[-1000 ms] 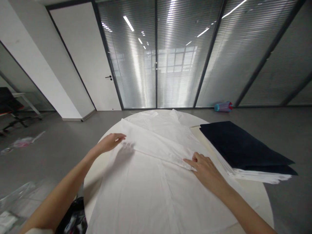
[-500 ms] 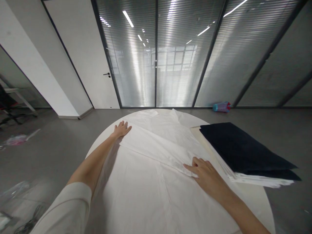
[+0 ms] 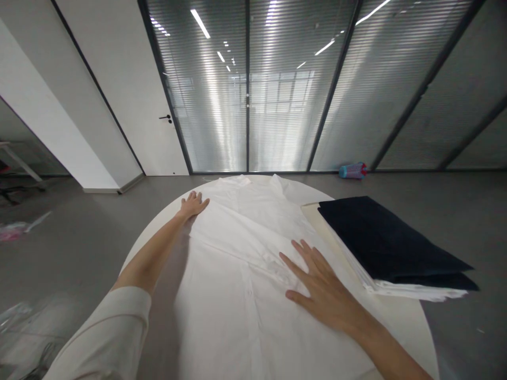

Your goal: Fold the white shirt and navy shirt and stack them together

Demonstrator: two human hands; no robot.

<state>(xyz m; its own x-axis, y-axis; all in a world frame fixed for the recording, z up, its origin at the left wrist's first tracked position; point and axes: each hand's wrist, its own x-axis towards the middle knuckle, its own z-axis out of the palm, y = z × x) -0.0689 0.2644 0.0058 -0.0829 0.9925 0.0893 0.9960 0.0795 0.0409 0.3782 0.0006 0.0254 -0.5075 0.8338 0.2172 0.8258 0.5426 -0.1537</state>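
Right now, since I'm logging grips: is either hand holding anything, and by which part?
Nothing is held. Both the left hand and right hand lie flat, open, on the shirt.

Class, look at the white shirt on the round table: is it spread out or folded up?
Mostly spread: the white shirt lies flat, one sleeve folded across, under the left hand and right hand.

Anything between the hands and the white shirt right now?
Nothing visible. The left hand lies flat at the white shirt's far left edge, and the right hand lies palm-down on its middle. The dark folded stack sits apart, to the right.
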